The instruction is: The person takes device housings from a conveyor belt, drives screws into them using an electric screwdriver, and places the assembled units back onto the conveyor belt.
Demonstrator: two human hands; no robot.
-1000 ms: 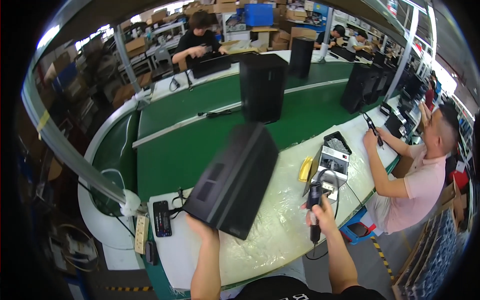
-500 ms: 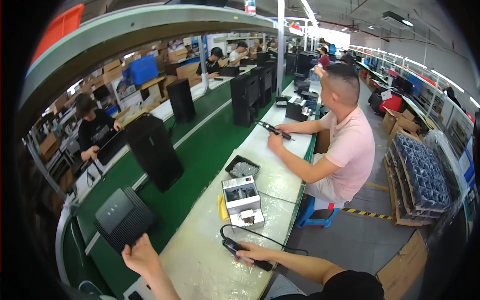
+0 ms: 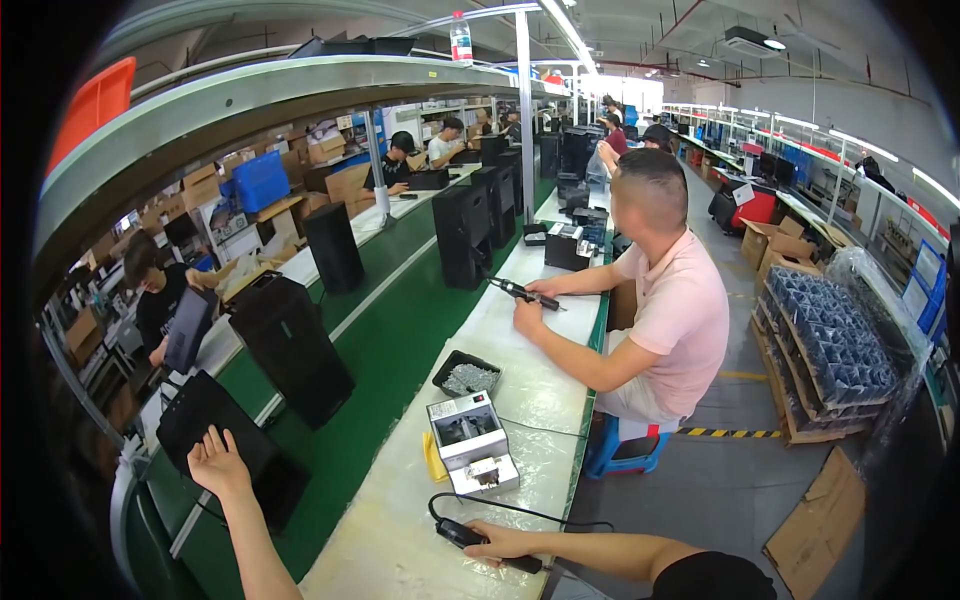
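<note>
My left hand (image 3: 218,462) is open, with its fingers apart, at the near face of a black box-shaped case (image 3: 205,405) on the green conveyor. Whether the fingertips touch the case, I cannot tell. My right hand (image 3: 500,541) is wrapped round a black corded electric screwdriver (image 3: 458,533), which lies low over the white, plastic-covered bench (image 3: 385,520). Just beyond it stands a white and grey screw feeder box (image 3: 468,435). A black tray (image 3: 470,376) of small silvery parts, probably screws, sits behind that box.
Tall black speaker cabinets (image 3: 292,345) stand along the green conveyor belt (image 3: 400,340). On my right sits a co-worker in a pink shirt (image 3: 680,310), holding another screwdriver (image 3: 525,293). Across the belt, another person handles a dark panel (image 3: 188,325). An overhead rail (image 3: 250,100) spans above.
My left hand has opened, away from the case's lower edge. The case now shows a flat dark side instead of its ridged one. The view has shifted; the person opposite has raised a panel.
</note>
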